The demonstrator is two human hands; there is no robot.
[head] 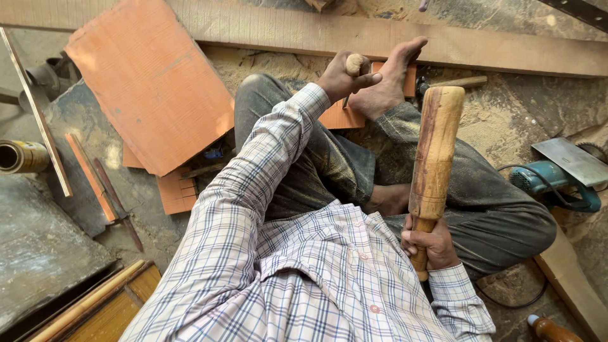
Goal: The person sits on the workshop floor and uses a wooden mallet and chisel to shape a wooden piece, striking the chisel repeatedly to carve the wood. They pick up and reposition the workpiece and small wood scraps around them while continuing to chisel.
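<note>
Nearest us, the right hand [429, 244] is clenched round the handle of a wooden mallet [434, 158], its long head raised and pointing away from the body, tilted slightly right. Farther out, the left hand [341, 77] is wrapped tight on a chisel [353, 66]; we see its rounded wooden butt at the top, the blade running down onto a small orange wood piece [339, 117]. A bare foot [387, 82] presses just beside it. The chisel sits ahead and left of the mallet head. Beyond lies a long plank [506, 47]. The floor is sawdust [494, 120]; a blue power saw [557, 177] at right, an orange board [152, 82] at left.
</note>
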